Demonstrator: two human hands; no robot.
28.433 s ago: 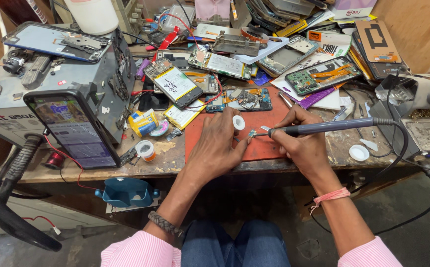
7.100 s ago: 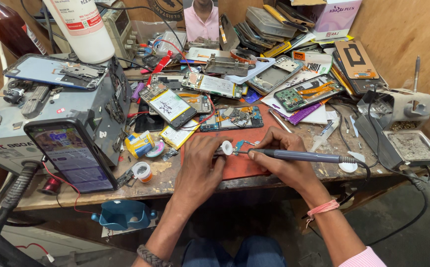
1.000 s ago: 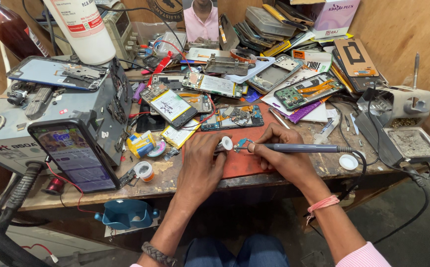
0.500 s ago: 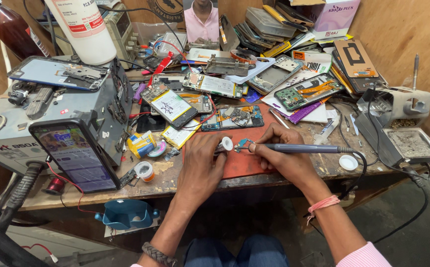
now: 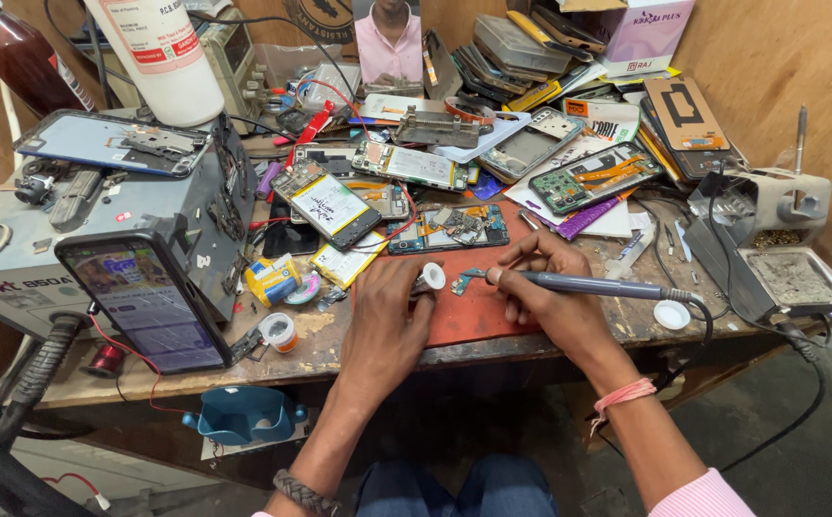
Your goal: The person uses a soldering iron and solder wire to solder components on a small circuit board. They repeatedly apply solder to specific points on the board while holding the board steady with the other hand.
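Your hands work on the red mat (image 5: 478, 316) near the bench's front edge, with phone clutter just beyond your fingertips. Your right hand (image 5: 550, 297) is clamped on the soldering iron (image 5: 593, 284), tip at the small board (image 5: 462, 283). Your left hand (image 5: 387, 316) lies beside it, fingers together at the white spool (image 5: 432, 277).

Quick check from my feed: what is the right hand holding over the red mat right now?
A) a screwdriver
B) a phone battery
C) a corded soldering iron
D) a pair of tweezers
C: the right hand grips a corded soldering iron, its tip by a small circuit board on the red mat.
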